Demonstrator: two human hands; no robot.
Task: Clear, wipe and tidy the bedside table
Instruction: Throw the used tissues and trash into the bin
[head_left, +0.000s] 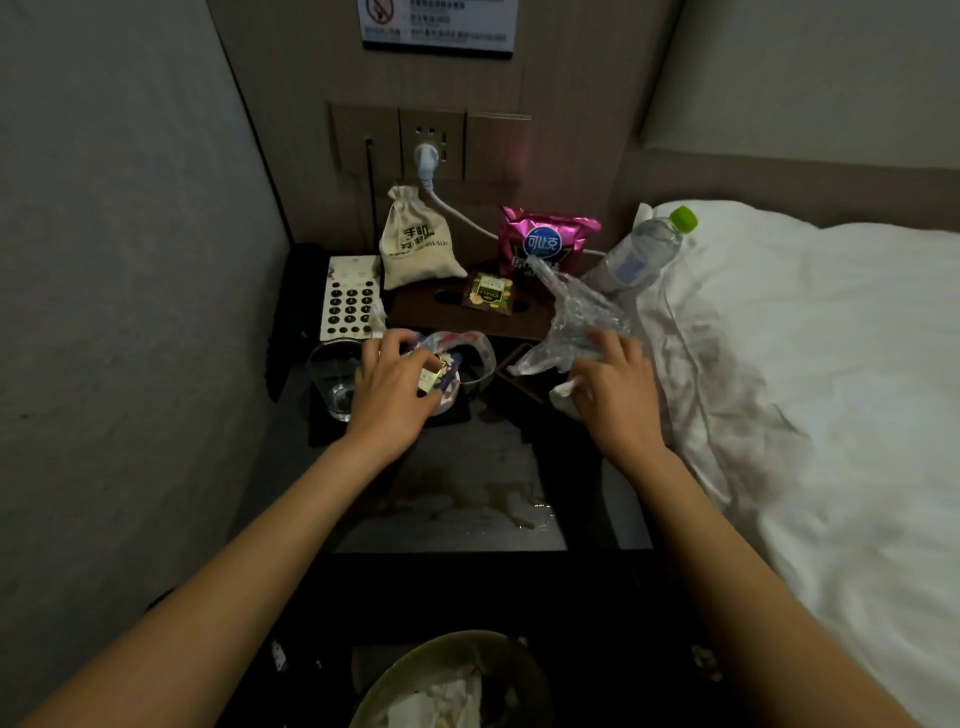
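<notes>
1. Head view, surroundings: the bedside table (457, 499) is dark, with a wet-looking smear near its front edge. At its back left corner lies a white telephone keypad (350, 299). Beside it a cloth drawstring pouch (418, 244) stands upright, and a pink snack bag (545, 244) leans at the back edge, behind a brown wooden tray (441, 312) that carries a small green sachet (488, 293). A plastic water bottle (641, 252) with a green cap lies tilted at the back right corner, against the white bed (831, 338). A white plug (427, 156) sits in the wall socket above. A bin (452, 680) stands below the front edge.
2. Left side: a drinking glass (332, 379) stands near the left edge, just beside the left hand (389, 395). That hand's fingers curl around small wrappers (434, 376), which lie at its fingertips.
3. Right side: the right hand (613, 389) has its fingers bent onto a crumpled clear plastic bag (571, 317), which rises beyond the fingertips; a white scrap shows under the palm. Whether the grip has closed, I cannot tell.
</notes>
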